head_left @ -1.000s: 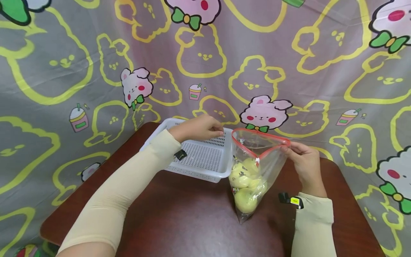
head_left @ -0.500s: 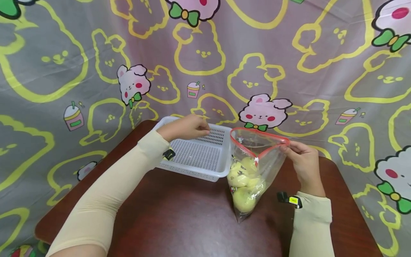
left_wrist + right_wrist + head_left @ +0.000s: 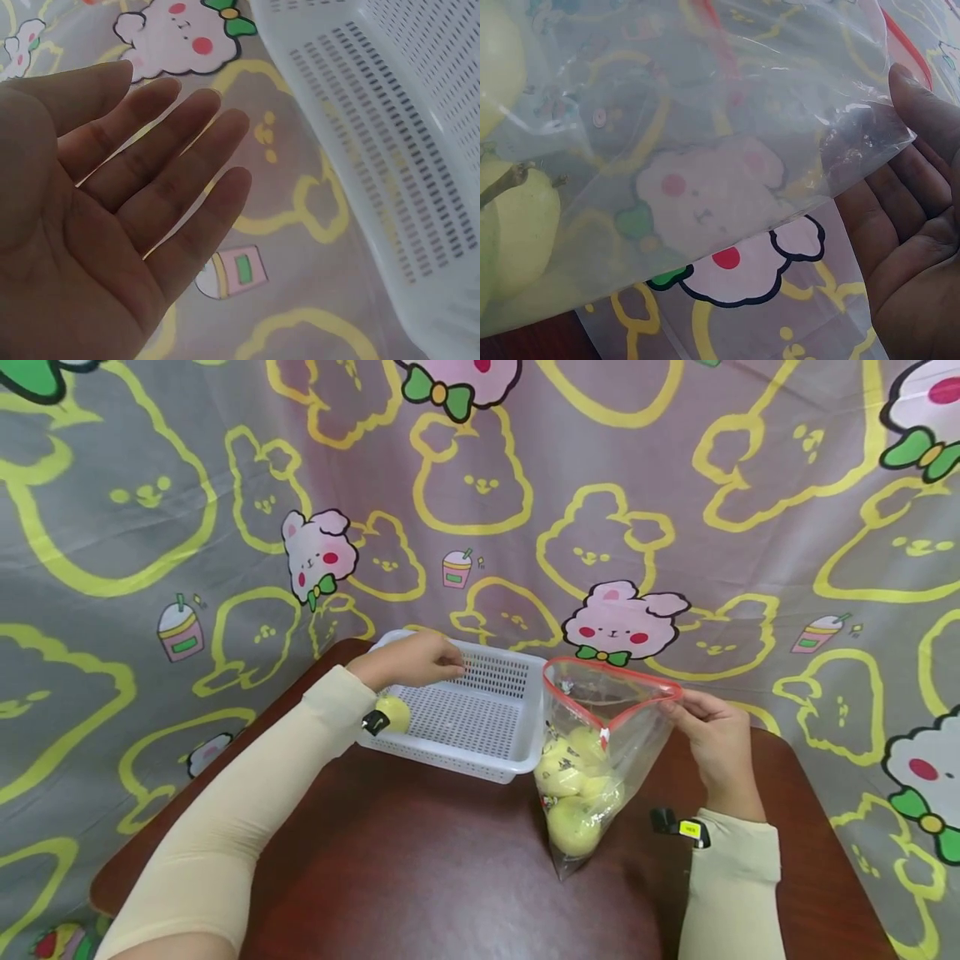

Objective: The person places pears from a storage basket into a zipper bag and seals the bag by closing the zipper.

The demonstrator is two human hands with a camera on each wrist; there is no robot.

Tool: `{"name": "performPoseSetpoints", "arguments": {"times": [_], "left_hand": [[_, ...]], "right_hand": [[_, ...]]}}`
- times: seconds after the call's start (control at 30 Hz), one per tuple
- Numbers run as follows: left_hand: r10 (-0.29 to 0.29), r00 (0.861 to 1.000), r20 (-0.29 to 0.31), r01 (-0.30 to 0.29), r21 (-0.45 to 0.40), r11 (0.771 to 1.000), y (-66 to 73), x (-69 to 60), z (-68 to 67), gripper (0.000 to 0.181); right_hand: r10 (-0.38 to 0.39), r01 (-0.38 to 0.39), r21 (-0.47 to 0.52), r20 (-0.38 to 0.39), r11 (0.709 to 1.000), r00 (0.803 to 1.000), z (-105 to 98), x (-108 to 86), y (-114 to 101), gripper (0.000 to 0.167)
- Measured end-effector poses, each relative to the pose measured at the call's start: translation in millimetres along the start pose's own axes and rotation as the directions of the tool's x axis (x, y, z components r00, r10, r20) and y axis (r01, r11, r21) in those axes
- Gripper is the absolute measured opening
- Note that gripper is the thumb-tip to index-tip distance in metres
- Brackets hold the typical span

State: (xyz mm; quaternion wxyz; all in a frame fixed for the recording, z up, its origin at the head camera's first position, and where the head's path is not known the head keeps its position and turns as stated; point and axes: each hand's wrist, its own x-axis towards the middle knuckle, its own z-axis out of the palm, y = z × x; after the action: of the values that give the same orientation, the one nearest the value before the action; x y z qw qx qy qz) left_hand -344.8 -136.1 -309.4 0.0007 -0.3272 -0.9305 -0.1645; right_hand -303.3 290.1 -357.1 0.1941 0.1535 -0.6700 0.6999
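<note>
My left hand [image 3: 423, 660] hovers over the left part of a white perforated basket [image 3: 517, 768]. In the left wrist view its fingers [image 3: 180, 187] are loosely extended, with nothing in the palm. A round yellow-green fruit [image 3: 393, 714] sits at the basket's left end, partly behind the wrist. My right hand [image 3: 712, 735] pinches the right corner of a clear zip bag [image 3: 637, 752] with a red-edged mouth, which stands agape. Several yellow-green fruits [image 3: 573, 827] lie in the bag's lower part. In the right wrist view, one fruit [image 3: 525, 232] shows a brown stem.
The basket and bag are on a dark red-brown table [image 3: 420, 868], the bag just right of the basket. A cartoon-printed curtain [image 3: 480, 485] hangs close behind the table and along its sides.
My left hand has moved left over the basket, away from the bag's mouth. A fruit in the basket has come into view below the left wrist. The right hand keeps its hold.
</note>
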Motion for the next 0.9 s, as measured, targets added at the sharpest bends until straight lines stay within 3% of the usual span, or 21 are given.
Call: {"name": "performPoseSetpoints", "arguments": {"times": [0.27, 0.6, 0.9], "left_hand": [[-0.101, 0.995, -0.003, 0.101, -0.015, 0.995, -20.7, -8.2, 2.8, 0.021], [-0.162, 0.986, 0.037, 0.161, 0.012, 0.987, -39.8, -13.6, 7.7, 0.018], [-0.286, 0.953, 0.103, 0.285, 0.031, 0.958, -51.4, -20.2, 10.1, 0.026]], "right_hand": [[0.022, -0.023, -0.042, -0.027, 0.999, 0.999, -2, -1.0, 0, 0.023], [-0.007, 0.007, -0.013, -0.007, 1.000, 1.000, 0, 1.2, 0, 0.023], [-0.002, 0.002, -0.014, -0.015, 1.000, 1.000, -2, 0.4, 0, 0.022]]}}
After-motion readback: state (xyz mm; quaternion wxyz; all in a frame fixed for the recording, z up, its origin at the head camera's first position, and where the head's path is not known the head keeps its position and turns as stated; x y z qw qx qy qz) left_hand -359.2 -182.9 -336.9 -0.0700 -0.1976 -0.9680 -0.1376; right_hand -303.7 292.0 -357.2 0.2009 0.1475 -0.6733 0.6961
